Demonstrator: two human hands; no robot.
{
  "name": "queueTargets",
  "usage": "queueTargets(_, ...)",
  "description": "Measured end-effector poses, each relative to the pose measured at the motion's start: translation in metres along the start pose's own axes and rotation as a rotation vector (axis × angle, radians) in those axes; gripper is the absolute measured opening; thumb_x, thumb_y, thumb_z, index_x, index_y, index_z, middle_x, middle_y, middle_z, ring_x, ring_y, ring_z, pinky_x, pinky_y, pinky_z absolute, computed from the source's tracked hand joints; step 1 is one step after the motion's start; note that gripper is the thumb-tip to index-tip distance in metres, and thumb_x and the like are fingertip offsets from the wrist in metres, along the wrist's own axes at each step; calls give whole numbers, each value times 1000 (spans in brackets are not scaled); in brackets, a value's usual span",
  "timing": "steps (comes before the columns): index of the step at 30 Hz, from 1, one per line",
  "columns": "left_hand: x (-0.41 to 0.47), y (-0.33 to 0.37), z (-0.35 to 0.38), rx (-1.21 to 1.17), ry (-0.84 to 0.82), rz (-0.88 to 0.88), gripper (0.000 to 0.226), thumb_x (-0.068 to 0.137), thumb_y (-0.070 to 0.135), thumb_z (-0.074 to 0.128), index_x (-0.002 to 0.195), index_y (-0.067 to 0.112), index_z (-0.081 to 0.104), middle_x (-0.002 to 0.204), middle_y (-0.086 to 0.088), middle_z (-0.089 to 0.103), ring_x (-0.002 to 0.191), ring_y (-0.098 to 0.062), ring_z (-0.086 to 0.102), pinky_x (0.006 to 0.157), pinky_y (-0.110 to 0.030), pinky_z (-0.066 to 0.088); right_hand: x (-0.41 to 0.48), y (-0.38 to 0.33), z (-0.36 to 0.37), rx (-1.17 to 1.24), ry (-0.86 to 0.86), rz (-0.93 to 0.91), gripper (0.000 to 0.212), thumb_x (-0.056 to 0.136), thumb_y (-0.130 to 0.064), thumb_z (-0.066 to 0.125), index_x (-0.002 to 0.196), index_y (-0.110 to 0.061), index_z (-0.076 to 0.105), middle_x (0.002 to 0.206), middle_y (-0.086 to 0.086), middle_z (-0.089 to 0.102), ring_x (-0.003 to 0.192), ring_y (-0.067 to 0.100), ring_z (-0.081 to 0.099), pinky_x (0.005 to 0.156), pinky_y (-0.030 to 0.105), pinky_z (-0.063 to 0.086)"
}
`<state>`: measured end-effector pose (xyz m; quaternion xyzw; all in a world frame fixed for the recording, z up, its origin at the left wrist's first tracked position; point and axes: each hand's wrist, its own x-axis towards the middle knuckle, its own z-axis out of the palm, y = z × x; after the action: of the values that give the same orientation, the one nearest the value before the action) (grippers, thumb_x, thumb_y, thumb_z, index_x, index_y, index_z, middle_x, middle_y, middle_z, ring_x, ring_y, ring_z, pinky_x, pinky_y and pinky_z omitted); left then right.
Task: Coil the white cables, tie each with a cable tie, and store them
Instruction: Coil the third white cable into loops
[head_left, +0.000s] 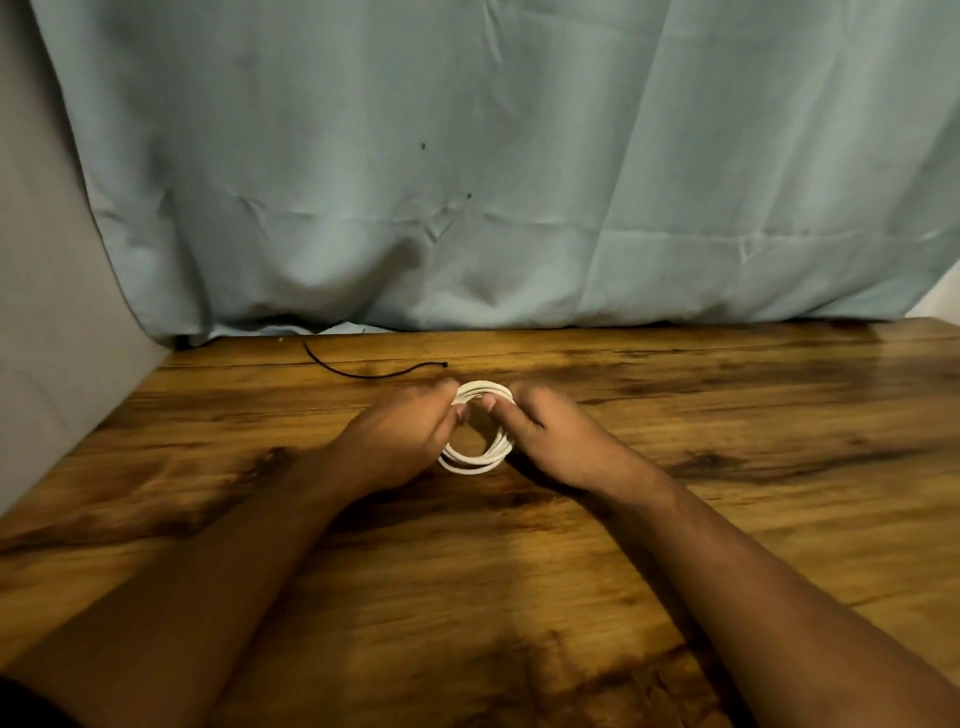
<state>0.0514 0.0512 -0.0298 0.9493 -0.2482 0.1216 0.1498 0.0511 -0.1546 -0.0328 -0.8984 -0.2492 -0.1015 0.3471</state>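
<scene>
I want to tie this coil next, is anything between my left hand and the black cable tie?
Nothing visible. Only bare table lies between the left hand, gripping the coil, and the cable tie.

From the white coil (475, 460), you have open table (727, 415) wood from 1 to 3 o'clock, at 9 to 10, and at 6 between your forearms (208, 597). A black cable tie (374, 371) lies near at 11. The hanging cloth (467, 182) closes the far edge at 12; a wall (41, 312) blocks far left.
</scene>
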Motion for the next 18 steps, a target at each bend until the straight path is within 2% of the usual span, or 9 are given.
queueTargets(3, -1, -3, 1, -58, 38, 22, 12, 108, 32, 42, 100, 24, 46, 88, -2, 63, 76, -22, 56, 72, -45, 46, 0, -5, -1, 172, -87, -3, 50, 100, -56, 48, 94, -10, 68, 72, -5, 60, 64, 10, 51, 59, 45, 45)
queueTargets(5, 0, -2, 3, -21, 61, 15, 16, 107, 34, 41, 104, 21, 50, 90, -3, 66, 77, -24, 59, 73, -47, 49, -1, -3, -4, 292, -155, 59, 39, 105, -41, 54, 102, -4, 65, 66, -2, 55, 54, 9, 44, 45, 35, 36)
queueTargets(7, 0, 1, 2, 86, 65, -5, 22, 107, 38, 38, 112, 20, 50, 96, -4, 67, 81, -25, 61, 73, -45, 50, -3, -3, -8, 310, -211, 103, 28, 107, -28, 55, 102, -1, 62, 57, -9, 51, 43, 3, 38, 38, 23, 29)
queueTargets(8, 1, 3, 1, 167, 72, -13, 24, 107, 39, 37, 116, 20, 49, 99, -4, 68, 83, -25, 62, 71, -42, 49, -3, -2, -9, 255, -205, 90, 25, 107, -27, 55, 99, -4, 63, 56, -11, 53, 42, 2, 41, 40, 22, 33)
queueTargets(10, 1, 8, -2, 314, 97, -28, 29, 106, 41, 35, 122, 21, 48, 107, -3, 68, 89, -26, 64, 69, -37, 44, -1, -2, -8, 51, -133, 15, 23, 106, -31, 55, 89, -18, 62, 66, -11, 63, 56, 2, 54, 55, 28, 44)
queueTargets(11, 1, 12, -4, 355, 113, -40, 32, 105, 42, 35, 125, 21, 49, 114, -3, 67, 96, -27, 65, 70, -36, 40, 0, -3, -7, -56, -88, -8, 24, 106, -34, 54, 84, -23, 57, 73, -9, 66, 64, 7, 58, 62, 30, 43)
queueTargets(13, 2, 16, -8, 404, 129, -67, 36, 103, 42, 38, 131, 22, 50, 127, -4, 60, 111, -27, 61, 75, -38, 40, -1, -5, -6, -224, -33, -32, 21, 106, -38, 51, 86, -30, 48, 85, 2, 69, 75, 21, 62, 66, 31, 38)
queueTargets(15, 3, 19, -9, 449, 134, -79, 38, 102, 42, 39, 132, 22, 51, 129, -4, 58, 116, -25, 59, 80, -38, 45, -2, -11, -6, -376, 1, -46, 20, 106, -41, 46, 94, -27, 50, 93, 10, 70, 84, 31, 64, 65, 34, 38)
queueTargets(18, 1, 23, -9, 473, 118, -93, 35, 104, 40, 36, 127, 20, 52, 123, -5, 66, 108, -28, 65, 74, -37, 41, -3, -13, -6, -540, 44, -45, 30, 107, -43, 41, 111, -17, 56, 101, 14, 71, 92, 36, 66, 69, 39, 45)
